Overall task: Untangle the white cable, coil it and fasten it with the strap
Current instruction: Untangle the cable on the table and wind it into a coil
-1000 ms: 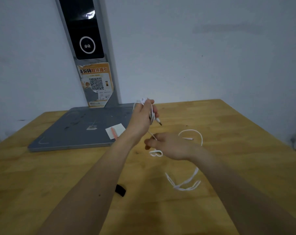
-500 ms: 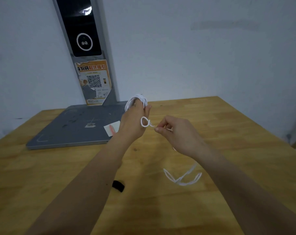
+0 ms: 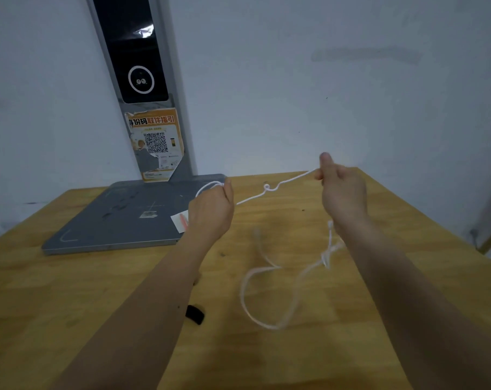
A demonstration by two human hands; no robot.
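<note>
Head view is showing the person's two hands above a table (image 3: pixel 407 220). The left hand (image 3: pixel 212 209) is holding a few loops of the cable (image 3: pixel 255 196), fingers curled round them. The right hand (image 3: pixel 341 190) is pinching the cable and pulling a length tight between the hands. That length is carrying one small twist. More cable is hanging under the right hand, with a knot (image 3: pixel 326 257) in it, and is looping down to the table. So the coiling looks only begun. The knot is waiting to be undone. The strap (image 3: pixel 195 314) is lying on the table, not used yet.
</note>
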